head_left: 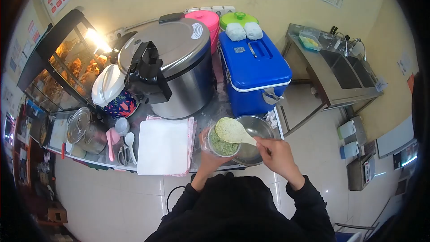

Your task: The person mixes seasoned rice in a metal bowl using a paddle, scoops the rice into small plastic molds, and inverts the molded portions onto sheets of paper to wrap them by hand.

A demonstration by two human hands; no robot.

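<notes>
My left hand (209, 160) is wrapped around a clear plastic cup (224, 153) with green-flecked rice (220, 144) inside, held above the table's front edge. In my right hand (278, 157) is the handle of a pale rice paddle (232, 130). The paddle's broad head, with bits of green on it, lies over the cup's far rim; whether it touches the rice I cannot tell. Behind and right of both hands sits a shiny metal bowl (260, 127), partly hidden by the paddle and my right hand. White paper sheets (163, 145) lie just left of my left hand.
A large steel rice cooker (188, 89) and a blue cooler box (255, 69) stand behind. To the left are a lidded metal pot (85, 130), a white spoon (130, 145), scissors (124, 154) and a lit food display case (67, 62). A steel sink (342, 69) stands at right.
</notes>
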